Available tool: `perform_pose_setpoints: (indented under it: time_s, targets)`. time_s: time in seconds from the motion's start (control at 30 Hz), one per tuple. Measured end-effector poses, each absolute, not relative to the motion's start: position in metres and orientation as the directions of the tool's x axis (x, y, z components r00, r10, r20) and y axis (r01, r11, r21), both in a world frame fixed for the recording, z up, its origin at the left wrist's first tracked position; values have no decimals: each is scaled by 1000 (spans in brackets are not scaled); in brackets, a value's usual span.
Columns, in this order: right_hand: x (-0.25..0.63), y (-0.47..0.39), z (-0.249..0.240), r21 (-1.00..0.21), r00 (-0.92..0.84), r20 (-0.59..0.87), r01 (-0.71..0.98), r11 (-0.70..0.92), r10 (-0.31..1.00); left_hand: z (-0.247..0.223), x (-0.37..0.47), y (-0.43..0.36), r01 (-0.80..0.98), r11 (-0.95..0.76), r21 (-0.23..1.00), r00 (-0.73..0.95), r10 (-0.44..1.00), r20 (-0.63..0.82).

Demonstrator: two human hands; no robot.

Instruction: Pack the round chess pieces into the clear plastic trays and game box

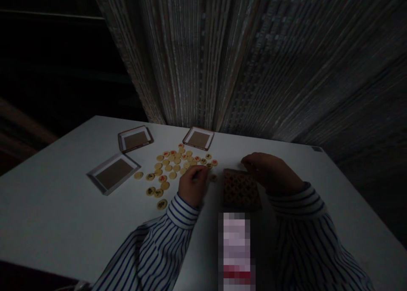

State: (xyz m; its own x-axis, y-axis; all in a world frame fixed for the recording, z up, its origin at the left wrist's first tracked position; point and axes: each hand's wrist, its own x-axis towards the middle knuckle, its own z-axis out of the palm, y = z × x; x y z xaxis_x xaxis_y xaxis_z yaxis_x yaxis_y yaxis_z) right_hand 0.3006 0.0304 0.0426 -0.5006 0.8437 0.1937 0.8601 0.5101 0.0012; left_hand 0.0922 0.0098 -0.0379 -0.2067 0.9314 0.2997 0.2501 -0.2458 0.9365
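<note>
The brown box (243, 207) sits on the white surface (63, 214), full of round pieces (241, 188). Left of the box, the left hand (192, 185) has bent fingers. The right hand (275, 172) curls by the box's back right corner. I cannot tell what either grip has. Yellow pieces (172, 175) lie left of the box.

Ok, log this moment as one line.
left hand: beside loose round pieces | right hand: at piece-filled box, contact unclear | three shallow trays: on table
</note>
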Motion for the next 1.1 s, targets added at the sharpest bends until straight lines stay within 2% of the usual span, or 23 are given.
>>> perform_pose_setpoints:
  time_s: [0.2, 0.63, 1.1]
  targets:
    - [296, 21, 48, 7, -549, 308, 818, 576, 777, -26, 86, 11, 166, -241, 956, -329, 901, 284]
    - [291, 15, 57, -7, -552, 281, 817, 577, 785, -9, 66, 12, 23, -212, 977, -420, 885, 202]
    - [293, 16, 57, 14, -548, 278, 824, 567, 789, 2, 61, 3, 47, -230, 972, -405, 885, 229]
